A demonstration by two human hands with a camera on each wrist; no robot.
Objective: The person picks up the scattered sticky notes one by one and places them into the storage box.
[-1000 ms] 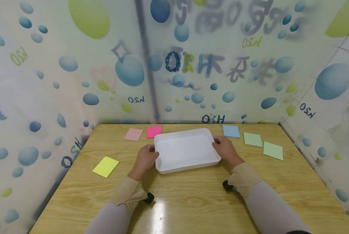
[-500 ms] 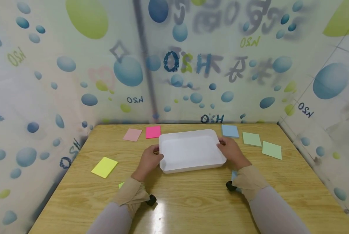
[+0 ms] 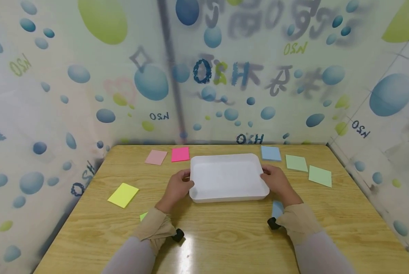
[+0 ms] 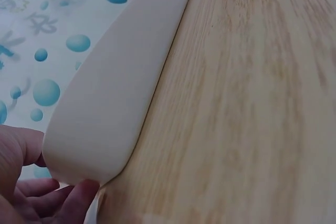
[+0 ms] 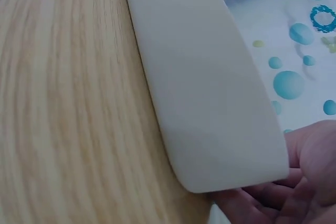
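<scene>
A white rectangular tray point(image 3: 229, 179) with rounded corners lies across the middle of the wooden table, nothing inside it. My left hand point(image 3: 175, 189) grips its left end, thumb at the rim and fingers curled against the outer wall. At the opposite end my right hand point(image 3: 278, 183) holds the tray the same way. The left wrist view shows the tray's outer side wall point(image 4: 113, 87) close to the wood, fingertips at its lower corner. In the right wrist view, fingers point(image 5: 262, 198) reach under the near corner of the tray.
A pale pink pad point(image 3: 156, 157) and a bright pink one point(image 3: 180, 154) lie back left, a yellow pad point(image 3: 123, 195) at left. Back right are a blue pad point(image 3: 271, 153) and two green pads point(image 3: 296, 163). Another blue piece point(image 3: 277, 209) shows by my right wrist. Patterned walls enclose the table.
The tray, held by both hands, has slid a little to the right and turned straighter. A blue piece beside the right wrist and a yellow-green one by the left sleeve have come into sight.
</scene>
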